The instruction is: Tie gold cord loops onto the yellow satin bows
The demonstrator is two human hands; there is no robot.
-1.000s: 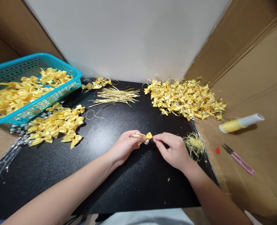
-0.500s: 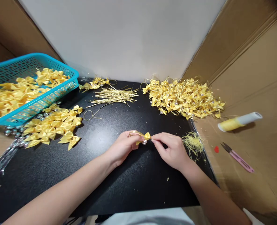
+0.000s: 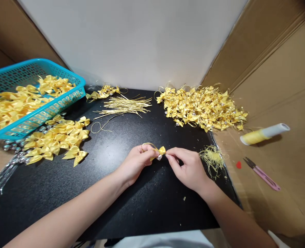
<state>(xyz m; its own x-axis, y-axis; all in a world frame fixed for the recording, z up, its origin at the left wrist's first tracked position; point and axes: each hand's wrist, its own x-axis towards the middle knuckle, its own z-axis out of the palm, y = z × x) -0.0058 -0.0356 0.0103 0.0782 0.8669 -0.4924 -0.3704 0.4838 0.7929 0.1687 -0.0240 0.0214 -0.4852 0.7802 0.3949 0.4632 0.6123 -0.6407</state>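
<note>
Between my hands, above the black table point(image 3: 132, 213), is a yellow ribbon bow point(image 3: 162, 150) with a small silver bell point(image 3: 159, 157) under it. My left hand point(image 3: 139, 159) pinches the bow's left side, and a loop of gold cord point(image 3: 147, 144) arches over its fingers. On the other side, my right hand point(image 3: 185, 162) has thumb and forefinger pressed together at the bow's right edge. Whether those fingertips grip the ribbon or a cord end is too small to tell.
At left stands a blue basket point(image 3: 81, 83) of yellow bows, with loose bows point(image 3: 56, 137) and silver bells point(image 3: 15, 148) beside it. Gold cords point(image 3: 126, 105) lie at the back. Finished-looking bows point(image 3: 204, 106), thread scraps point(image 3: 213, 158), pink snips point(image 3: 264, 175) and a tube point(image 3: 264, 134) are at right.
Almost nothing differs. Both hands hold the same pose at the bow, and the right hand has shifted very slightly left; the view itself has moved a little.
</note>
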